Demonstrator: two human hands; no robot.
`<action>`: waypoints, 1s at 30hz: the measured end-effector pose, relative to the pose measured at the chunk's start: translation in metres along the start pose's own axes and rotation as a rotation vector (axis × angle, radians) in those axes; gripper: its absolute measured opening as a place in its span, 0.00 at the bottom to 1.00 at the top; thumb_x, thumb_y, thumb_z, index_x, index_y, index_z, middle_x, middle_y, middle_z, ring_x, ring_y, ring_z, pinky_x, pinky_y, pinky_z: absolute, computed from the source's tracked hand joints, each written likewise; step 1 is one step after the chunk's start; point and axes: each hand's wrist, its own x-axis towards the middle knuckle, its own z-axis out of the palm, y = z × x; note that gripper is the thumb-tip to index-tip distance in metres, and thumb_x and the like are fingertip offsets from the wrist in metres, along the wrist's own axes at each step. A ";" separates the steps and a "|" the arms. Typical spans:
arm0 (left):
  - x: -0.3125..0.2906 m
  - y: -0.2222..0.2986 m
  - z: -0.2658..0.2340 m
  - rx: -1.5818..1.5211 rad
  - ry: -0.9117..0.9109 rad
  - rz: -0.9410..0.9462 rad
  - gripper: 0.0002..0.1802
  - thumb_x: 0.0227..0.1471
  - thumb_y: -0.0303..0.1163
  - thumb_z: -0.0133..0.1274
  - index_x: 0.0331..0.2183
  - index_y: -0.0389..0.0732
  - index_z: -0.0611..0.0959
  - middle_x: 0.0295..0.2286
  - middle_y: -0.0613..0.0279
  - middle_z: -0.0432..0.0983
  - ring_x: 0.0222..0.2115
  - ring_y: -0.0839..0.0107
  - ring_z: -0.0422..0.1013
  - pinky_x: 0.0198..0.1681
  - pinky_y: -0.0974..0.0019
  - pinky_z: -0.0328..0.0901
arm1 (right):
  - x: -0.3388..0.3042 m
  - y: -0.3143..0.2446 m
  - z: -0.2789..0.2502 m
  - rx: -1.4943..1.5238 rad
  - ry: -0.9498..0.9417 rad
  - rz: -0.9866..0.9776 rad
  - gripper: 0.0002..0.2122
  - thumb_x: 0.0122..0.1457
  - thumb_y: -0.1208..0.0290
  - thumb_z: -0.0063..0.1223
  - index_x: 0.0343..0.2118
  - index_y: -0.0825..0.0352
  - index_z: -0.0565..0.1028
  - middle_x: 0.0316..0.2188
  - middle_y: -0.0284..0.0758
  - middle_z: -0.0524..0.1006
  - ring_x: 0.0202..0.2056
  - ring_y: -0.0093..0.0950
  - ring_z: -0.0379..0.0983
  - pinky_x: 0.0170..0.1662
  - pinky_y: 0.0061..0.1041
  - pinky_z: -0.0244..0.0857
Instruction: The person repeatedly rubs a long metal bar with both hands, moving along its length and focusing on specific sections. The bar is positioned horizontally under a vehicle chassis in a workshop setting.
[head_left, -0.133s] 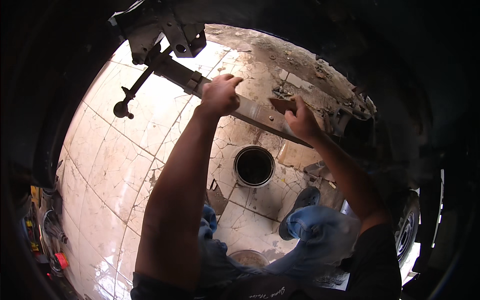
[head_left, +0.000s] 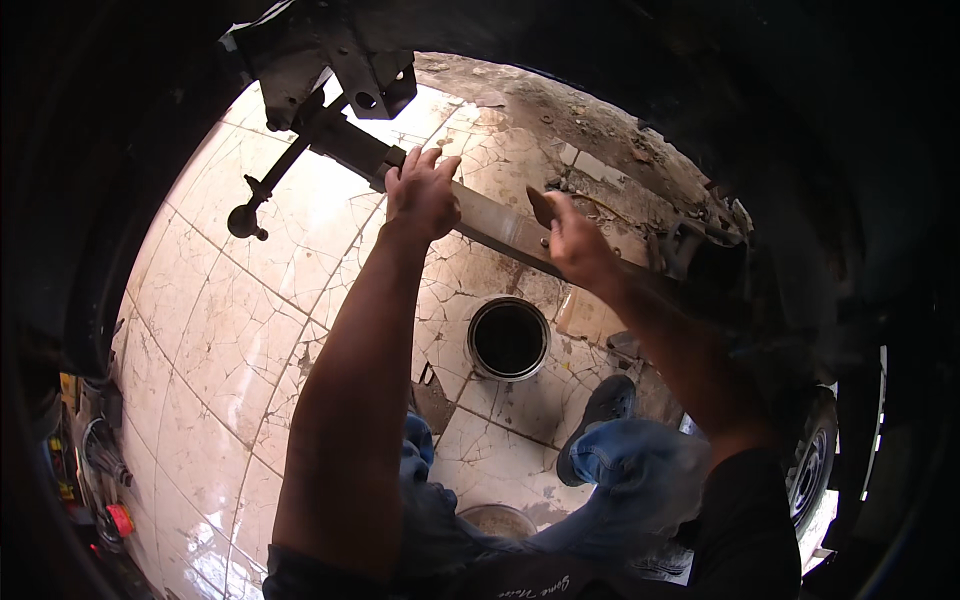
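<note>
A long metal beam (head_left: 490,217) slants across from upper left to lower right, its middle stretch pale and scuffed. My left hand (head_left: 423,197) lies over the beam beside a dark bracket, fingers apart and reaching past the far edge. Further right along the same beam, my right hand (head_left: 583,245) is closed on a folded piece of brown sandpaper (head_left: 541,206); one corner sticks out between thumb and fingers. The palm hides the rest of it. Whether the sandpaper touches the metal I cannot tell.
An open round can (head_left: 509,339), dark inside, stands on the cracked tile floor (head_left: 215,340) below the beam. A rod with a ball end (head_left: 243,220) hangs at left from a dark bracket (head_left: 365,90). A wheel (head_left: 815,455) stands far right; dark bodywork surrounds the view.
My left hand has slid left along the beam and its fingers have spread. My right hand has moved left with the sandpaper, which has tilted more upright.
</note>
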 end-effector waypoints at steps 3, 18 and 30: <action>-0.007 -0.003 0.001 0.108 -0.129 -0.096 0.35 0.49 0.30 0.53 0.60 0.54 0.67 0.64 0.60 0.53 0.68 0.58 0.43 0.66 0.40 0.43 | -0.001 0.001 0.053 -0.334 -0.194 -0.112 0.28 0.60 0.73 0.44 0.63 0.74 0.54 0.63 0.59 0.56 0.65 0.51 0.53 0.66 0.41 0.51; -0.018 -0.021 0.010 0.192 -0.251 -0.162 0.42 0.49 0.28 0.48 0.66 0.53 0.58 0.69 0.68 0.41 0.70 0.64 0.32 0.66 0.30 0.35 | 0.006 0.006 0.071 -0.797 -0.348 0.046 0.57 0.51 0.37 0.56 0.66 0.81 0.39 0.68 0.59 0.41 0.70 0.51 0.38 0.69 0.51 0.32; -0.018 -0.028 0.008 0.208 -0.272 -0.155 0.45 0.47 0.26 0.49 0.67 0.54 0.55 0.69 0.70 0.39 0.70 0.65 0.30 0.66 0.31 0.36 | -0.017 -0.022 0.077 -0.792 -0.394 -0.045 0.55 0.53 0.37 0.54 0.66 0.81 0.42 0.68 0.57 0.46 0.70 0.48 0.40 0.69 0.54 0.33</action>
